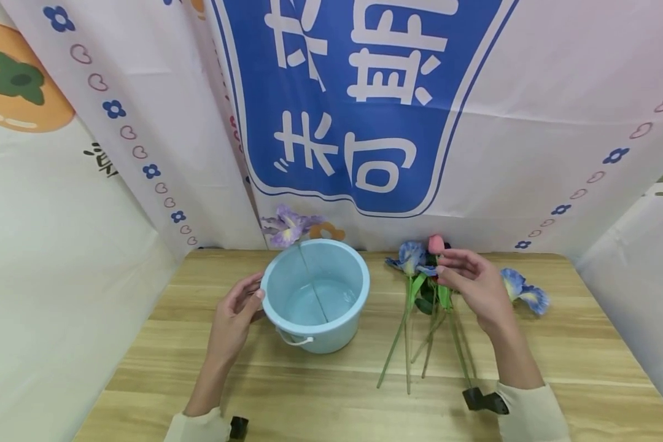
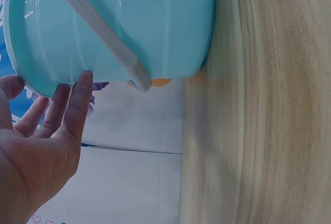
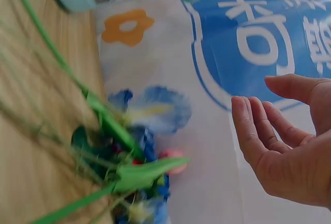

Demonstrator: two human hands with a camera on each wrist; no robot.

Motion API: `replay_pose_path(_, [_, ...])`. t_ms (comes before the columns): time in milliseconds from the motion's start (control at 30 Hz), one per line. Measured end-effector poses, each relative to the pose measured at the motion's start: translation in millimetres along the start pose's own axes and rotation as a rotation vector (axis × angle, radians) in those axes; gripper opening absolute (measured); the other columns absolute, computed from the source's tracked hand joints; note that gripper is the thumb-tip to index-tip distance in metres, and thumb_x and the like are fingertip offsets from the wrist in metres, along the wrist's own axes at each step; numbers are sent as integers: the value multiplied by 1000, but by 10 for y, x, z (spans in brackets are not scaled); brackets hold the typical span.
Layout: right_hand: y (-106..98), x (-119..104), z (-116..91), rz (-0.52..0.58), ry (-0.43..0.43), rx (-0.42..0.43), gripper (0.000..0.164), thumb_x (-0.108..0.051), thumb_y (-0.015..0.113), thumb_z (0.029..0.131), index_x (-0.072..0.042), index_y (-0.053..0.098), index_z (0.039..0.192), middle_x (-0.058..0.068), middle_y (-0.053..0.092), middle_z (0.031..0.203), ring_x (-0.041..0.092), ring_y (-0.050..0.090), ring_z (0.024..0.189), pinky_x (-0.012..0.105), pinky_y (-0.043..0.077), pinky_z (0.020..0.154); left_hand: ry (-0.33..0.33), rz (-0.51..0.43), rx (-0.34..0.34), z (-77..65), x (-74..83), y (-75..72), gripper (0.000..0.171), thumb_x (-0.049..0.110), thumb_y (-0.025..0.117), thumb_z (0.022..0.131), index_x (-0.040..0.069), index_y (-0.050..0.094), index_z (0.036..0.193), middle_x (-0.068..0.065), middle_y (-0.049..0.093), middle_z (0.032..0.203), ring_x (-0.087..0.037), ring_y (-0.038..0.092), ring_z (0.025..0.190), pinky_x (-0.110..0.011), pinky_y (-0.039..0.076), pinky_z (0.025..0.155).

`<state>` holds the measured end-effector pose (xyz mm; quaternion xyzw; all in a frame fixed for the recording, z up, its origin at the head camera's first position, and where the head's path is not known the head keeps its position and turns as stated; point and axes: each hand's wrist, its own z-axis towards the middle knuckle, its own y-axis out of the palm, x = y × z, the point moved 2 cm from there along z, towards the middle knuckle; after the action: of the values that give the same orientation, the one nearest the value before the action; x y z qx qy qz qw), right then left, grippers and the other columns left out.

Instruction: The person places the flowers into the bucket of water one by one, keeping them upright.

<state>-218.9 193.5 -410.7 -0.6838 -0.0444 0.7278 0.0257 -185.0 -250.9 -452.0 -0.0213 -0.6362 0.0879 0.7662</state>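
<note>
My left hand (image 1: 236, 313) holds the light blue plastic bucket (image 1: 331, 341) at its left side, with the thumb at the rim and the fingers along the outer wall. A single purple iris (image 1: 288, 227) leans in the bucket, its bloom above the back rim and its thin stem reaching the bottom. Over the pile of artificial flowers, my right hand (image 1: 477, 288) is raised with loosely bent fingers and nothing in them, as the right wrist view shows. That pile has a blue iris (image 1: 410, 258), a pink bud (image 1: 436, 244) and several green stems (image 1: 403, 331).
Another blue iris bloom (image 1: 522, 290) lies right of my right hand. The bucket's white handle (image 2: 103, 32) hangs down at its near side. A printed cloth (image 1: 530, 141) hangs behind the wooden table (image 1: 331, 399). Black wrist mounts (image 1: 483, 400) sit at the sleeves.
</note>
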Motion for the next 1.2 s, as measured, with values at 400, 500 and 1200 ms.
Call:
replay_pose_path(400, [-407,288,-80,-41,49,10,42,-10,69,105,7,56,141,-14,71,110,1,72,101,23,67,93,-2,-4,-3,-15,45,18,42,12,60,111,-1,56,150,-28,63,140,-7,73,114,-27,68,92])
replay_pose_path(500, [-474,359,-93,-61,81,-4,48,-11,67,106,11,51,146,-13,70,112,1,71,104,24,67,94,-2,-4,-5,-18,48,19,42,12,59,111,-1,56,151,-31,62,142,-6,73,114,-27,68,92])
replay_pose_path(1200, [-490,1029,46,-39,340,-153,61,-15,69,106,14,43,153,11,72,129,9,76,103,31,67,98,-13,27,3,-36,68,13,43,16,59,112,1,56,151,-29,63,142,-3,72,115,-24,67,93])
